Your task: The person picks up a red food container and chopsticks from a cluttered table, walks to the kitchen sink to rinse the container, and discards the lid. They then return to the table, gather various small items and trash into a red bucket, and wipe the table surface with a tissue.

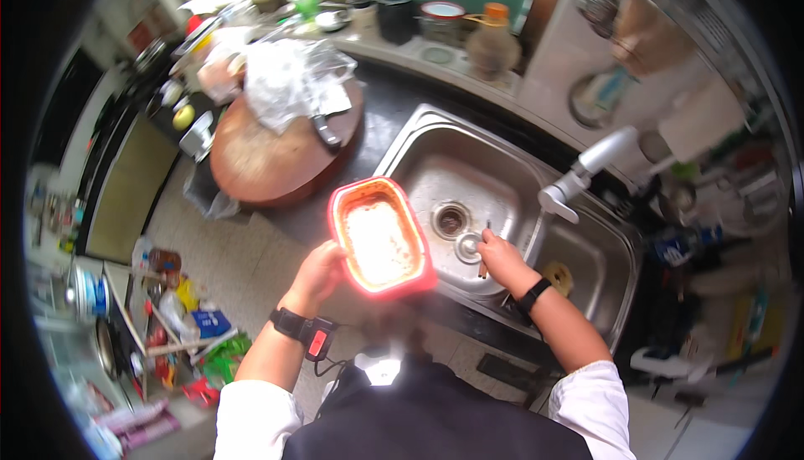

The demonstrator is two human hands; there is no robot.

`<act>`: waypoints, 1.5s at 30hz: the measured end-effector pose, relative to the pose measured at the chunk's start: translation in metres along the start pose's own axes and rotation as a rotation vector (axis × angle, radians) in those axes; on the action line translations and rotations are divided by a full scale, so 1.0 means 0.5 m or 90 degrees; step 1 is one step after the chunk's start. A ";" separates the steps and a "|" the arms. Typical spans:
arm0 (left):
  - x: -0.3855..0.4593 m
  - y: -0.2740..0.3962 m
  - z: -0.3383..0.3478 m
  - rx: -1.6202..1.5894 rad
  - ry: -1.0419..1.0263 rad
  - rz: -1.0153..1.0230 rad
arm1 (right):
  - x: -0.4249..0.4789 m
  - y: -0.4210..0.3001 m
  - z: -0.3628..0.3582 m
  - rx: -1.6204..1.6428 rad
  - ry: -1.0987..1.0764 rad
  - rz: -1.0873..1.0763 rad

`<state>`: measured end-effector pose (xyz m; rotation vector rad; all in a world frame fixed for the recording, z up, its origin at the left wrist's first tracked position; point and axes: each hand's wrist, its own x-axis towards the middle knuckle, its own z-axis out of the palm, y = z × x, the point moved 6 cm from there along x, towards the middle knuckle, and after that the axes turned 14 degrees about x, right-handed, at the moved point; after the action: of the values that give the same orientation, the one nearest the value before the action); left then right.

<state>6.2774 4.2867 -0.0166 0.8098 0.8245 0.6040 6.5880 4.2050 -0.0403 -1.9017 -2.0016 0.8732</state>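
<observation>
My left hand [319, 270] grips the near left side of a red rectangular plastic container [430, 275], which is tilted so its inside shows. Glare washes out the container's middle, and brownish-orange residue lines its walls. Over the left basin of the stainless steel sink [496, 165], my right hand [502, 259] is closed round a thin brown stick-like thing, perhaps chopsticks, whose ends show above and below the fist. Below that hand lie the round drain [451, 220] and a metal strainer plug [468, 247].
A faucet [590, 168] stands behind the two basins. A round wooden chopping block [264, 158] bears a cleaver [330, 133] and crumpled clear plastic bags [295, 80]. Jars and bottles line the windowsill. A rack [147, 315] with packages stands on the floor at left.
</observation>
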 end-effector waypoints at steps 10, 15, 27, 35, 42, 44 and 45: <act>-0.123 0.017 -0.016 -0.003 0.102 0.076 | 0.133 0.061 0.076 -0.316 -0.286 0.042; -0.165 0.001 -0.037 -0.044 0.119 0.076 | 0.048 -0.284 -0.100 0.333 0.049 -0.135; -0.332 -0.063 -0.077 -0.076 0.149 0.195 | -0.117 -0.551 0.037 0.062 0.285 -0.149; -0.529 -0.139 -0.228 -0.088 0.253 0.260 | -0.114 -0.730 0.202 0.063 0.201 -0.129; -0.700 -0.161 -0.366 -0.063 0.400 0.292 | -0.068 -0.914 0.355 -0.046 0.145 -0.255; -0.742 -0.160 -0.397 -0.082 0.462 0.322 | -0.061 -0.966 0.397 -0.052 0.161 -0.291; -0.757 -0.159 -0.411 -0.081 0.485 0.339 | -0.055 -0.987 0.414 -0.057 0.170 -0.310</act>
<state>5.9138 4.0423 -0.0171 0.6785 1.2477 1.4788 6.0707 4.1407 0.0837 -1.3777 -2.2105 0.3857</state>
